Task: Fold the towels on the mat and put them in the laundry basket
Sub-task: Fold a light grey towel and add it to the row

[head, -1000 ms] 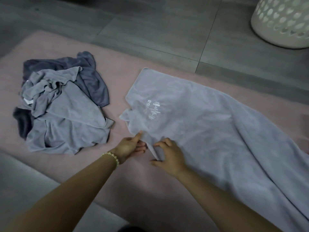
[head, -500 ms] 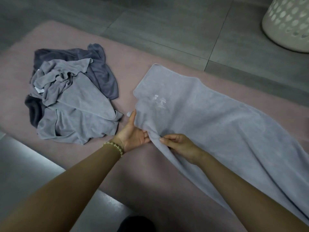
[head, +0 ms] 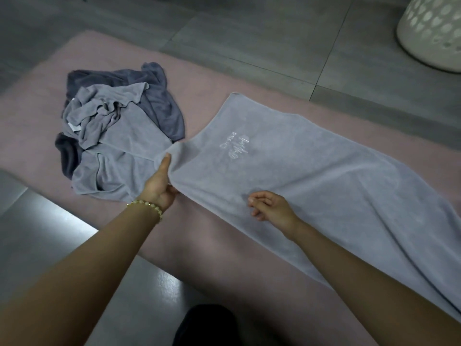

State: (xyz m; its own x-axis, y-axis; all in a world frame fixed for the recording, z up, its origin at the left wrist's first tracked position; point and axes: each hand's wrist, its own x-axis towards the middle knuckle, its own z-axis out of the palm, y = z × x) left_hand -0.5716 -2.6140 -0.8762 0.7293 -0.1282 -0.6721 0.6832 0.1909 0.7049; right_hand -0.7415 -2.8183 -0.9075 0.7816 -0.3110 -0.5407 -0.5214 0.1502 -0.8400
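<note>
Now the left hand (head: 159,186) is pinching the towel (head: 311,176) corner, thumb on top; the right hand (head: 270,208) is resting loosely curled on it, gripping nothing.

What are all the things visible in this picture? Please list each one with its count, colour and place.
spread towel: one, light grey with a white logo, flat on the mat's right part
crumpled towels: a pile, light and dark grey, count unclear, on the mat's left part
mat: one, pink, on the floor
laundry basket: one, white with holes, top right on the floor
floor: grey tiles
bracelet: one, gold beads, left wrist
left hand: grips the spread towel's corner
right hand: over the towel's near edge, fingers curled
</note>
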